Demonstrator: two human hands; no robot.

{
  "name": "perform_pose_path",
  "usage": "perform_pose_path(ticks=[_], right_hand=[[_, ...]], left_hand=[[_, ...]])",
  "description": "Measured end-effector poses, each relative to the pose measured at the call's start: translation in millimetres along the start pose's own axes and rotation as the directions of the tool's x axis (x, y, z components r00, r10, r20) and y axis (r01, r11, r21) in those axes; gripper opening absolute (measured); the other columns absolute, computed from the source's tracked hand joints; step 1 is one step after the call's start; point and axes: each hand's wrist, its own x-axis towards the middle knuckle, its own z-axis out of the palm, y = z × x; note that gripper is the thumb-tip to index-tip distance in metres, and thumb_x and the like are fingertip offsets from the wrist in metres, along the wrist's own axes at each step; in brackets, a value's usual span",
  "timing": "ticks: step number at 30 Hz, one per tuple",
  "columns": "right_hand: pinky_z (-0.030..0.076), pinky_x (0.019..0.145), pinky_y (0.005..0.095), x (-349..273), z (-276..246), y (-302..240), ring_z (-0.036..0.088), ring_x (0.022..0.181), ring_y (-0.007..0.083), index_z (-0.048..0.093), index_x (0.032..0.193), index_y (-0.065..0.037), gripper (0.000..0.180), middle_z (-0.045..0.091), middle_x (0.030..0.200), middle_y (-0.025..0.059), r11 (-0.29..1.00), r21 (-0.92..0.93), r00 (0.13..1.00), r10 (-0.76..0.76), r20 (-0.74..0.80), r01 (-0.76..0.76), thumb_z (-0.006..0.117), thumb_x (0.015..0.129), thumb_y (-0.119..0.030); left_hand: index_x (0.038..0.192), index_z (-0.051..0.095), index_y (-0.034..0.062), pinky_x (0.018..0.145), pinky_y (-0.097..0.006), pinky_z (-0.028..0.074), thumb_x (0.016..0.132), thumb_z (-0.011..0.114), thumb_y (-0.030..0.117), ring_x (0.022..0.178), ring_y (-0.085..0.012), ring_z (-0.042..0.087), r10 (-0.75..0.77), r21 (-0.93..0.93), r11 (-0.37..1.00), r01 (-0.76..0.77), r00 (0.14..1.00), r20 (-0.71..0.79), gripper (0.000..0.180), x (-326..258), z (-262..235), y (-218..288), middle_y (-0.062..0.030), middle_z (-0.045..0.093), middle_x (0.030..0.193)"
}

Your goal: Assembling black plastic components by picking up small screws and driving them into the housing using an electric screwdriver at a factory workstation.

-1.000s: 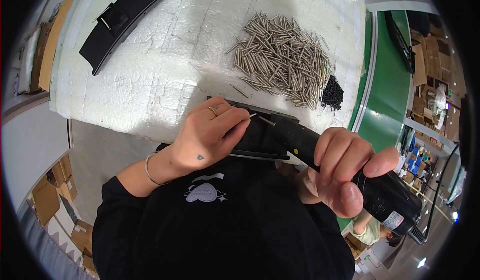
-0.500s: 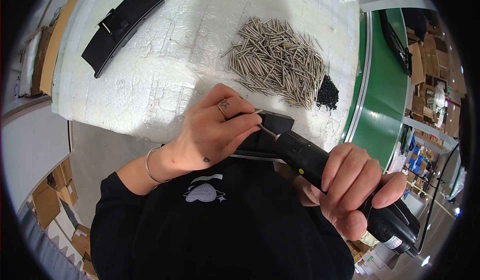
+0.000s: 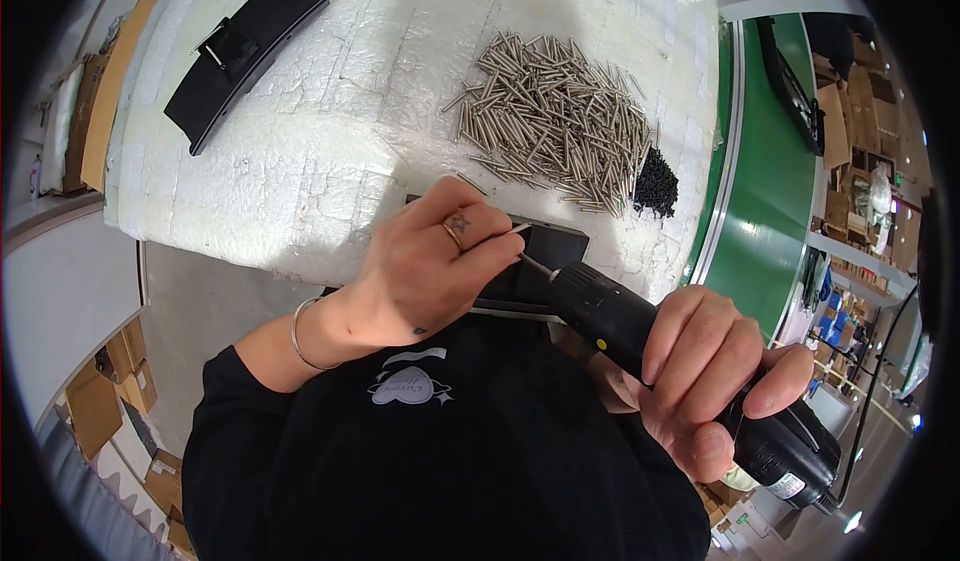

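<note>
My right hand point(image 3: 700, 371) grips a black electric screwdriver point(image 3: 640, 336), its thin bit pointing up-left. My left hand point(image 3: 435, 266), with a ring on one finger, rests on a black plastic part point(image 3: 545, 251) at the near edge of the white foam-covered table point(image 3: 330, 141), and its fingertips pinch at the bit's tip. Whatever small piece sits under the fingertips is hidden. Just beyond lie a heap of several thin metal pins point(image 3: 560, 121) and a small pile of black screws point(image 3: 655, 183).
A second long black plastic part point(image 3: 240, 56) with a metal clip lies at the table's far left. A green conveyor point(image 3: 770, 191) with a white rail runs along the right side. Cardboard boxes point(image 3: 100, 401) stand on the floor at lower left.
My right hand has drawn the screwdriver down and to the right, lining its bit up with my left fingertips. My left hand has stayed on the black part.
</note>
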Motion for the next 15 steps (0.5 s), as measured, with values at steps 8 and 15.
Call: perform_pose_path(ticks=[8, 15], right_hand=[[0.047, 0.046, 0.0275, 2, 5, 1, 0.055, 0.047, 0.0147, 0.043, 0.089, -0.011, 0.031, 0.056, 0.058, 0.0015, 1.000, -0.024, 0.996, 0.022, 0.083, -0.020, 0.069, 0.077, 0.000], [0.045, 0.045, 0.0235, -2, -1, 6, 0.052, 0.045, 0.0099, 0.043, 0.094, -0.012, 0.032, 0.054, 0.059, -0.0021, 0.995, -0.102, 0.999, 0.005, 0.035, -0.001, 0.068, 0.076, -0.003]], left_hand=[[0.090, 0.064, 0.0017, 0.062, -0.030, 0.050, 0.064, 0.067, 0.001, 0.082, -0.0247, 0.057, 0.036, 0.019, 0.999, -0.037, 0.997, 0.065, 0.026, -4, -2, 1, -0.0040, 0.060, 0.086], [0.098, 0.065, 0.0015, 0.059, -0.031, 0.051, 0.063, 0.068, -0.004, 0.079, -0.0252, 0.059, -0.114, 0.010, 0.993, 0.114, 0.985, 0.127, 0.035, -5, -13, 1, -0.0058, 0.062, 0.082]])
